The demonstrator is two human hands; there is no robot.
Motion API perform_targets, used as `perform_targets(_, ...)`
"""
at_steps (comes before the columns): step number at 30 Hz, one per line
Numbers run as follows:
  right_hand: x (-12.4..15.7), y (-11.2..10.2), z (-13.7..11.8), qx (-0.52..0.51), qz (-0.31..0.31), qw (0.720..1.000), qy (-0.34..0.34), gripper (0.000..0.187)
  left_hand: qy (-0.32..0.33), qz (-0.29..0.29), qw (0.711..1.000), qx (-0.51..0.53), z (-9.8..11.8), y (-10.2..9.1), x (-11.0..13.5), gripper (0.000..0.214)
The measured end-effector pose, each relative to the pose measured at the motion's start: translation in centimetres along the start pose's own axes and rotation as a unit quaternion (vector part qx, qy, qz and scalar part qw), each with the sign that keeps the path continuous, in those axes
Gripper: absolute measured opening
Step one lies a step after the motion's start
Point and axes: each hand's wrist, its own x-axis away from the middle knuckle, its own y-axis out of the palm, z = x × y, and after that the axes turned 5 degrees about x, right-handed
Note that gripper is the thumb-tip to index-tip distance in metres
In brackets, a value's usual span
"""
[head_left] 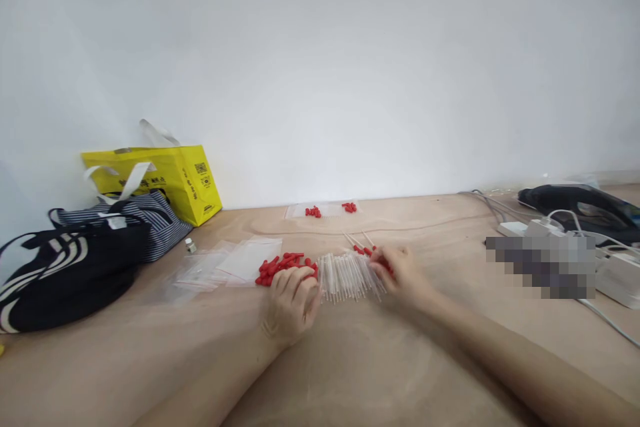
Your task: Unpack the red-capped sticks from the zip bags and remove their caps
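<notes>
A heap of small red plastic pieces (273, 268) with rounded heads and narrow stems lies at centre. My left hand (294, 300) rests at its near right edge, fingers curled inward; whatever they hold is hidden. Beside it, thin clear-white sticks (345, 278) lie in a loose, roughly parallel row. Over the right end of that row is my right hand (397, 273), fingers pinched on a small red piece (389, 269). Just beyond those fingertips, a few white sticks with red pieces (361, 250) on them lie slanted.
Flat clear zip bags (250, 260) overlap left of the red heap. Near the wall, another clear bag (295, 211) holds red pieces and sticks. A small bottle (190, 245), black bag (75, 280), striped bag and yellow bag (203, 180) stand left. White power strips (620, 277) and cables lie right.
</notes>
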Motion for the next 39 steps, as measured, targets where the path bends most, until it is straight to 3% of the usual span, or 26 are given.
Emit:
perform_targets(2, 1.7, 0.3, -1.8, 0.025, 0.004, 0.997, -0.068, 0.010, 0.039, 0.029, 0.999, 0.005, 0.8, 0.0, 0.5, 0.017)
perform_targets(7, 3.2, 1.2, -4.2, 0.021, 0.032, 0.985, -0.170, 0.017, 0.069, -0.024, 0.996, 0.041, 2.3, 1.1, 0.2, 0.015)
perform_targets(12, 3.5, 1.8, -3.8, 0.028, 0.050, 0.986, -0.156, 0.014, 0.069, -0.072, 0.994, 0.037, 2.2, 1.2, 0.4, 0.022)
perform_targets(24, 4.1, 1.8, -3.6, 0.030, 0.030, 0.992, -0.117, 0.022, 0.021, -0.105, 0.993, 0.056, 1.8, 0.3, 0.6, 0.021)
perform_targets(29, 4.4, 0.4, -1.4, 0.064, 0.042, 0.996, -0.053, 0.021, -0.044, -0.092, 0.994, 0.029, 0.1, -1.1, 1.0, 0.021)
perform_targets(33, 3.2, -0.2, 0.3, -0.018, 0.050, 0.999, -0.003, 0.021, -0.085, -0.086, 0.992, 0.033, 0.0, -0.9, 1.1, 0.022)
perform_targets(36, 1.3, -0.4, 2.2, -0.104, 0.013, 0.984, 0.146, 0.025, -0.150, -0.125, 0.980, 0.035, 0.1, -0.2, 0.7, 0.022)
perform_targets(38, 0.0, -0.4, 3.9, -0.108, -0.019, 0.952, 0.285, 0.020, -0.204, -0.173, 0.961, 0.068, 0.0, 0.1, 0.0, 0.022)
perform_targets(39, -0.5, -0.4, 4.7, -0.106, -0.030, 0.946, 0.306, 0.018, -0.240, -0.203, 0.944, 0.101, -0.2, 0.2, -0.5, 0.021)
